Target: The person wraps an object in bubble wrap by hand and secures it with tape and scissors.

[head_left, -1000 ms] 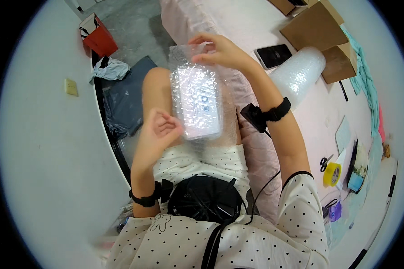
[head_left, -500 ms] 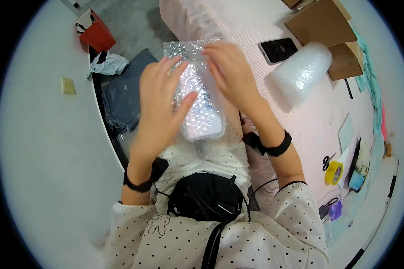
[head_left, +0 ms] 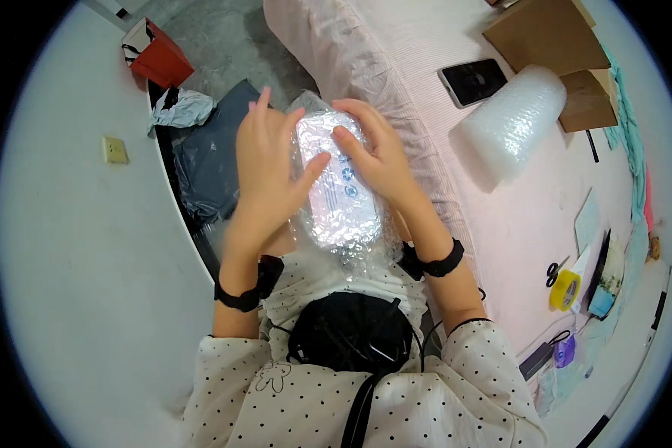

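A flat oblong item wrapped in clear bubble wrap [head_left: 336, 196] lies over my lap, close to my chest. My left hand [head_left: 267, 168] grips its left side, thumb laid across the top. From the right, my right hand [head_left: 377, 153] presses its fingers onto the upper end of the bundle. Both wrists wear black bands. Loose wrap hangs below the bundle toward my dotted shirt and a black waist bag [head_left: 351, 332].
A pink-covered table [head_left: 493, 216] runs along my right with a roll of bubble wrap [head_left: 511, 123], a dark phone [head_left: 473, 81], cardboard boxes [head_left: 549, 37], yellow tape [head_left: 565, 290] and scissors [head_left: 552, 270]. On the floor to the left are a red bag [head_left: 159, 60] and a dark plastic bag [head_left: 209, 160].
My left hand rose from my lap onto the bundle's left side. Both hands then closed in over the wrap, and the bundle tilted slightly.
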`<action>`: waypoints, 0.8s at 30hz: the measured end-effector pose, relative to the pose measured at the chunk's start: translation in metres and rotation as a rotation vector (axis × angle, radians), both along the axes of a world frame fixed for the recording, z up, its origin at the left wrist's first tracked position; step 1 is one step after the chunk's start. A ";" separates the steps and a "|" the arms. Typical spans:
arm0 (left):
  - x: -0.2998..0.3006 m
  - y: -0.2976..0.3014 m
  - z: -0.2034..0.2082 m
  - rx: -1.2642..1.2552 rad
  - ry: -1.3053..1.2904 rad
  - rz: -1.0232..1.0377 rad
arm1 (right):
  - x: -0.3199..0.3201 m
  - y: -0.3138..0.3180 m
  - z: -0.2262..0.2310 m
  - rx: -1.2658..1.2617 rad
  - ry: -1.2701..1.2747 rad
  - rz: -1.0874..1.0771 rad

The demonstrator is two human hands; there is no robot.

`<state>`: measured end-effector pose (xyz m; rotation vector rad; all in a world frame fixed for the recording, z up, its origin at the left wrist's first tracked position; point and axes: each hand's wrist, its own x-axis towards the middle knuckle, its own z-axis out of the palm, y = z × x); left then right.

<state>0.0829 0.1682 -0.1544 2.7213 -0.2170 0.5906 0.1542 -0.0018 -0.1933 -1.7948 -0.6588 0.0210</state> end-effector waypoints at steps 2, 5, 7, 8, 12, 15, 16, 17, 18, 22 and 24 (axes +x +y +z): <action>0.012 0.003 0.009 -0.042 0.010 -0.063 | 0.000 0.001 0.007 -0.101 -0.114 -0.024; 0.035 0.007 0.013 -0.327 0.234 -0.215 | 0.002 -0.001 0.010 -0.193 -0.234 -0.032; 0.041 0.013 0.008 -0.412 0.539 -0.211 | 0.004 -0.004 0.012 -0.191 -0.191 -0.014; 0.040 0.017 0.007 -0.469 0.548 -0.203 | 0.003 -0.005 0.013 -0.166 -0.115 0.000; 0.027 0.025 -0.007 -0.884 0.565 -0.231 | 0.006 -0.011 0.002 0.018 0.262 0.032; 0.022 0.027 -0.019 -1.102 0.599 -0.253 | 0.003 -0.011 -0.006 0.033 0.316 0.031; 0.021 0.028 -0.021 -1.136 0.617 -0.254 | 0.001 -0.009 -0.008 0.060 0.288 0.027; 0.020 0.029 -0.021 -1.135 0.622 -0.244 | 0.000 -0.005 -0.010 0.087 0.257 0.023; 0.017 0.029 -0.020 -1.133 0.628 -0.236 | -0.002 -0.003 -0.010 0.114 0.227 0.019; 0.007 0.030 -0.015 -1.152 0.649 -0.202 | -0.007 -0.003 -0.004 0.045 0.203 0.043; 0.006 0.023 -0.013 -1.153 0.648 -0.179 | -0.005 -0.011 -0.010 0.050 0.178 0.025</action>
